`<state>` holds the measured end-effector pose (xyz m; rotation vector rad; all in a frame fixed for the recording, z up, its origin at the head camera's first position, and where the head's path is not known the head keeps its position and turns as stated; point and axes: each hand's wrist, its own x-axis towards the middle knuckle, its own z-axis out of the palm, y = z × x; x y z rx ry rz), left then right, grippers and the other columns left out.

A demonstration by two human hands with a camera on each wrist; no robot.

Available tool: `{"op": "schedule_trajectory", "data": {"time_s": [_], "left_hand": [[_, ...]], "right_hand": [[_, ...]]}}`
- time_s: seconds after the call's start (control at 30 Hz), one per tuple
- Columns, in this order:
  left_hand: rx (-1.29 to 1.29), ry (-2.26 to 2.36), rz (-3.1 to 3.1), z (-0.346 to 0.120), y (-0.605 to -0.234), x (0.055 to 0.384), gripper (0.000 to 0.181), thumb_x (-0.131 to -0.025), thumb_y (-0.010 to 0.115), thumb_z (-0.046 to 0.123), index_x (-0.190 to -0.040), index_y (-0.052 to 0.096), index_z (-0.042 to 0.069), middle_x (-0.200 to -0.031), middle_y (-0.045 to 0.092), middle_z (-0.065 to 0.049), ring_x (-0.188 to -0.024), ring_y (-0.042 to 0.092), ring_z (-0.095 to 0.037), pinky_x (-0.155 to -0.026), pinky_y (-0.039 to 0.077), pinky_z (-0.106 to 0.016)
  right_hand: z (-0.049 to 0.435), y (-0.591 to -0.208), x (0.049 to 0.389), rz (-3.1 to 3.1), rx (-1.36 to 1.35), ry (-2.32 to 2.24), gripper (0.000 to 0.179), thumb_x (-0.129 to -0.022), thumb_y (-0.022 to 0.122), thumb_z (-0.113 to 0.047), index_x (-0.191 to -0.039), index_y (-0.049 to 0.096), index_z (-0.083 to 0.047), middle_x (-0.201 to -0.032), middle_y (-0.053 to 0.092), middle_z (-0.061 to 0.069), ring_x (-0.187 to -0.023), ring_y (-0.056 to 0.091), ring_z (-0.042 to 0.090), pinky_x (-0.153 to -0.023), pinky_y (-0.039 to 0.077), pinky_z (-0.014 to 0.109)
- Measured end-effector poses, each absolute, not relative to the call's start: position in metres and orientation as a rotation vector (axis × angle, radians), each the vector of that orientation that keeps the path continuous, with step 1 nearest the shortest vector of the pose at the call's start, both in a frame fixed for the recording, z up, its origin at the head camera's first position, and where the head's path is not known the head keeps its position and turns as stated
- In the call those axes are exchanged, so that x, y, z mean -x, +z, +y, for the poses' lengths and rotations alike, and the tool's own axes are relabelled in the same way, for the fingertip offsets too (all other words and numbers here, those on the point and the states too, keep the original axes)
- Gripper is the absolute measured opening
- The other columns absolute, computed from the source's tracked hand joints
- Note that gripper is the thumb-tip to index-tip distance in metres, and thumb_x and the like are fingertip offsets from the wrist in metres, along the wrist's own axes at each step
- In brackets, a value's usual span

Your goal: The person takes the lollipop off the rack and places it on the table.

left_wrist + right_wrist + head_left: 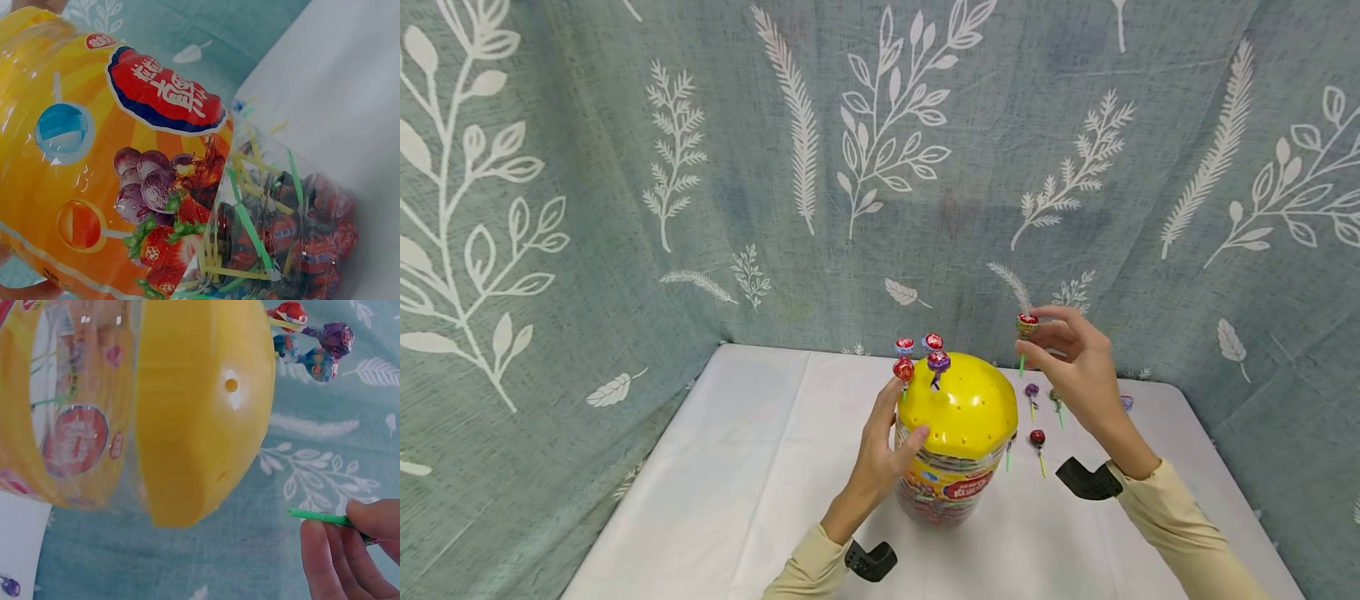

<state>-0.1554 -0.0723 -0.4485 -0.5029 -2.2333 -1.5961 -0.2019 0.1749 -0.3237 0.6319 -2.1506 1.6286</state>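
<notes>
A clear candy jar (947, 492) with a domed yellow lid (973, 408) stands on the table, and lollipops fill its lower part (300, 237). Several wrapped lollipops (932, 342) stick up from the lid's left side. My left hand (880, 446) holds the jar at the left, its thumb at the lid's edge. To the right of the lid and above the table, my right hand (1078, 362) pinches a lollipop (1027, 323) with a red and green wrapper. Its green stick (319, 516) points toward the lid in the right wrist view. Small holes dot the lid.
Several loose lollipops (1037, 438) lie on the white tablecloth (760, 467) to the right of the jar. A patterned grey-green curtain (820, 275) hangs behind the table and along both sides.
</notes>
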Motion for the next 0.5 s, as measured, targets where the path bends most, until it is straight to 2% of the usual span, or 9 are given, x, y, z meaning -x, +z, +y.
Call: {"op": "schedule_trajectory", "data": {"time_s": [0.2,0.5], "left_hand": [[0.474,-1.595,-2.227,-0.07,-0.447,0.155,0.065,-0.088,0.054,0.042,-0.148,0.029,0.029,-0.15,0.031,0.004,-0.129,0.038,-0.022,-0.093,0.041,-0.054],[0.428,-1.659,-2.223,-0.068,-0.449,0.153,0.066,-0.089,0.055,0.039,-0.148,0.028,0.026,-0.152,0.027,0.0,-0.135,0.032,-0.025,-0.099,0.035,-0.06]], "right_hand": [[0.185,-0.327,0.199,-2.19,-0.605,1.6,0.043,-0.082,0.07,0.0,-0.122,0.056,-0.006,-0.09,0.065,0.017,-0.067,0.065,0.023,-0.064,0.056,0.03],[0.2,-0.336,0.196,-2.25,-0.568,1.567,0.041,-0.084,0.069,-0.003,-0.122,0.054,-0.007,-0.09,0.064,0.015,-0.071,0.066,0.022,-0.061,0.056,0.031]]}}
